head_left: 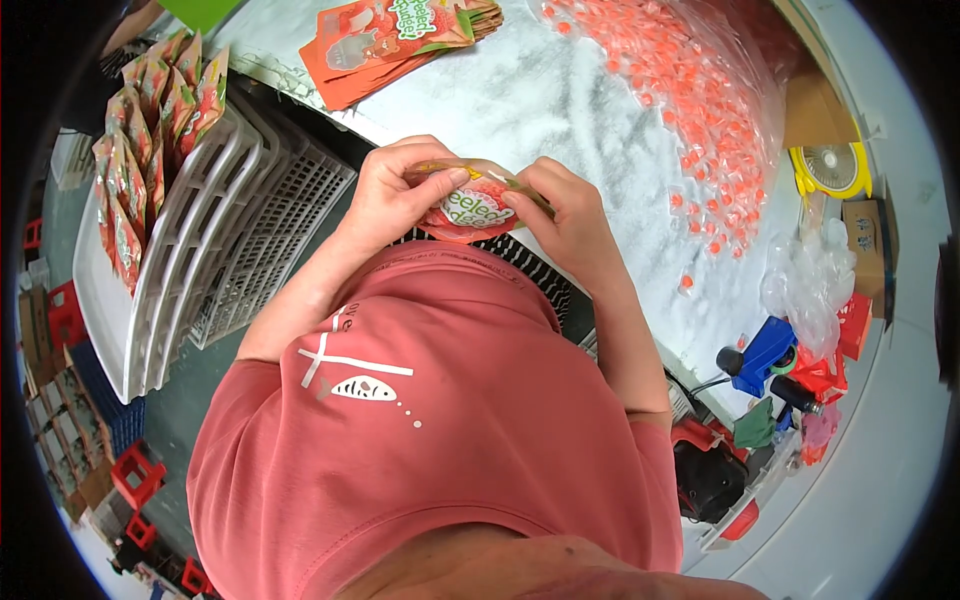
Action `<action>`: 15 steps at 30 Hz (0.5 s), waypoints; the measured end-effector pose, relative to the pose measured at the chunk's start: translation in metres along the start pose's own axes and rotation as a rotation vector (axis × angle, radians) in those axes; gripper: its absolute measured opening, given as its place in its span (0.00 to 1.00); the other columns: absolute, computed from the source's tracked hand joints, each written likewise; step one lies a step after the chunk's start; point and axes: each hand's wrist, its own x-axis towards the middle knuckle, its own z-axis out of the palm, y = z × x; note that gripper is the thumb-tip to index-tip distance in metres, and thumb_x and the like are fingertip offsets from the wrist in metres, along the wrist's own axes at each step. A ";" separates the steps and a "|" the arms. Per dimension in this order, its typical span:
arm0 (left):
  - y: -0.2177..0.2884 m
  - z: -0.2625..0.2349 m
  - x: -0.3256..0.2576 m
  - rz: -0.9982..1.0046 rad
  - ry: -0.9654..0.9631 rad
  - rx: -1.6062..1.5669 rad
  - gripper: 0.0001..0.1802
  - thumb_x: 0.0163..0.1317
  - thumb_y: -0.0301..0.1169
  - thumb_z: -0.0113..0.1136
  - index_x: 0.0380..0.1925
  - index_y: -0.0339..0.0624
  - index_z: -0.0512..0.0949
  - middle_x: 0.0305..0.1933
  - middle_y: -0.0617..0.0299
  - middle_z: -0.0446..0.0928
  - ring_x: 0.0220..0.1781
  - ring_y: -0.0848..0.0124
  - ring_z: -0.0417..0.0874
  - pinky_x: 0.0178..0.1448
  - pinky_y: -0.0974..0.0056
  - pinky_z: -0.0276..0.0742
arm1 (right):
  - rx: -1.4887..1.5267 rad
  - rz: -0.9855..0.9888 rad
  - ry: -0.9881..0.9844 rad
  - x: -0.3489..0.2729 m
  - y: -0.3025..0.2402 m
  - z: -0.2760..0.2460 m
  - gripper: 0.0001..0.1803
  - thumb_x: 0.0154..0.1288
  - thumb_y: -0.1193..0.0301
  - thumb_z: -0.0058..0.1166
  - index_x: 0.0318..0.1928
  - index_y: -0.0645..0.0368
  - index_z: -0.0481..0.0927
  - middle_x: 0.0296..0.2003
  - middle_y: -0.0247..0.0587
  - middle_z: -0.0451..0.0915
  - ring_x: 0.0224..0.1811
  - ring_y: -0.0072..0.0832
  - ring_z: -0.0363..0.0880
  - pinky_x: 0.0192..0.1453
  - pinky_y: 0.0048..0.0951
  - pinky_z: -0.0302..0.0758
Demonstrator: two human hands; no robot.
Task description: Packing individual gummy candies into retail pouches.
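Between my two hands, close to my body at the table's near edge, is a red and green printed pouch (470, 210). My left hand (400, 190) grips its upper left corner, thumb on the printed front. My right hand (562, 212) pinches the upper right corner. The pouch's top edge bows toward the far side; whether its mouth is parted I cannot tell. Beyond my hands a fanned stack of flat pouches (385, 45) of the same print lies on the white table (530, 105). To its right spreads a heap of small wrapped orange-red pieces (690, 100).
Stacked grey plastic crates (225, 215) stand at my left, with several filled pouches (150, 140) upright in the top one. Along the right are a yellow round fan (832, 168), a cardboard box (866, 245), crumpled clear plastic (812, 285) and a blue device (765, 355).
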 end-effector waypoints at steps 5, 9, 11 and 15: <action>-0.005 -0.004 -0.004 -0.002 0.010 0.047 0.05 0.66 0.25 0.63 0.38 0.35 0.82 0.31 0.70 0.77 0.30 0.84 0.75 0.29 0.76 0.72 | 0.093 0.029 0.030 -0.001 0.007 0.008 0.06 0.65 0.76 0.61 0.35 0.67 0.79 0.27 0.40 0.71 0.27 0.26 0.70 0.31 0.27 0.67; -0.020 -0.003 0.004 0.175 0.020 0.166 0.07 0.68 0.29 0.61 0.41 0.37 0.82 0.30 0.70 0.77 0.30 0.82 0.76 0.32 0.75 0.74 | 0.017 0.019 0.086 -0.009 0.010 0.000 0.05 0.65 0.78 0.60 0.33 0.69 0.78 0.26 0.39 0.72 0.28 0.23 0.69 0.34 0.24 0.67; 0.003 -0.007 0.000 0.059 -0.030 0.036 0.08 0.69 0.30 0.61 0.42 0.37 0.83 0.32 0.67 0.80 0.35 0.79 0.79 0.38 0.70 0.77 | 0.052 0.076 0.107 -0.014 0.009 0.000 0.05 0.65 0.79 0.59 0.33 0.69 0.78 0.26 0.36 0.72 0.28 0.21 0.68 0.34 0.23 0.66; -0.011 -0.021 -0.012 0.280 0.006 0.175 0.12 0.68 0.33 0.63 0.41 0.34 0.83 0.28 0.61 0.81 0.32 0.80 0.77 0.38 0.68 0.77 | 0.169 0.106 0.008 -0.020 0.015 -0.007 0.03 0.62 0.81 0.61 0.35 0.69 0.81 0.26 0.33 0.72 0.27 0.18 0.67 0.29 0.21 0.62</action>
